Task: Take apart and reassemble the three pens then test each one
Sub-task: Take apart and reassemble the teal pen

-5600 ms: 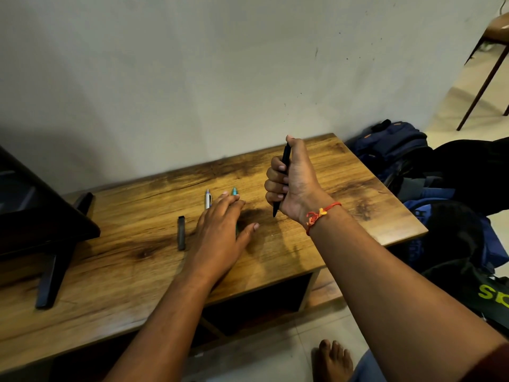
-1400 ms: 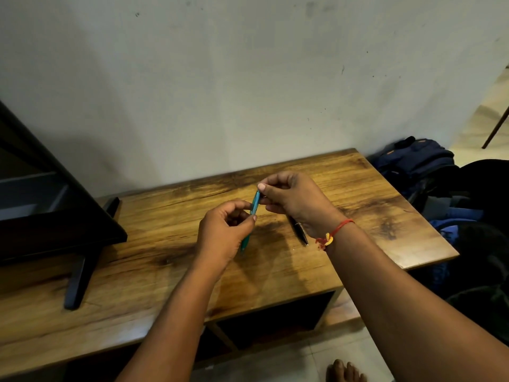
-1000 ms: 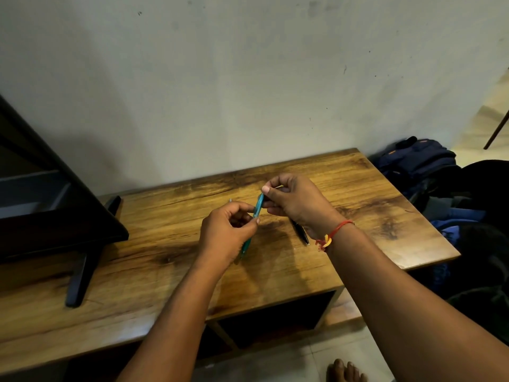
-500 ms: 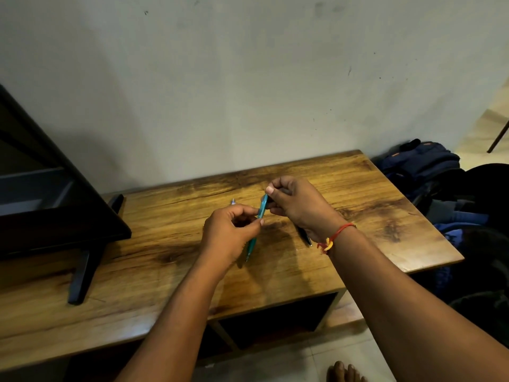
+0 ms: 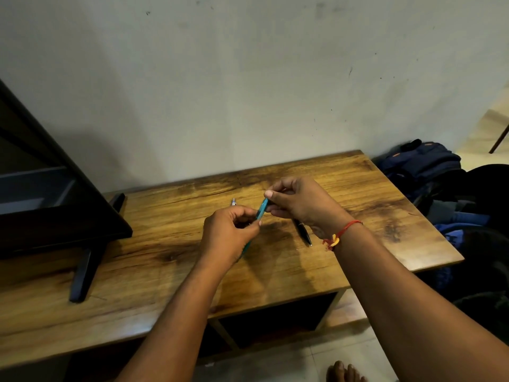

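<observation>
Since the earlier frames the black pen (image 5: 303,232) has left the right hand (image 5: 300,205) and now lies on the wooden tabletop (image 5: 371,205), just beside that wrist. The teal pen (image 5: 261,209) has been lifted off the tabletop and is held in the air above its middle, between both hands, slanting up to the right.

The left hand (image 5: 230,235) curls round the lower barrel and hides most of it. The right hand's fingers (image 5: 275,188) pinch the upper end, thumb on top. Only the pale tip of a silver-tipped pen (image 5: 233,201) shows behind the left hand.

The teal pen looks light, thin, stiff and smooth, so it would likely slip under a loose grip. Twisting it apart probably calls for a firm hold on each side of the barrel's joint, which the hands cover. Any small inner parts could roll away once freed.
</observation>
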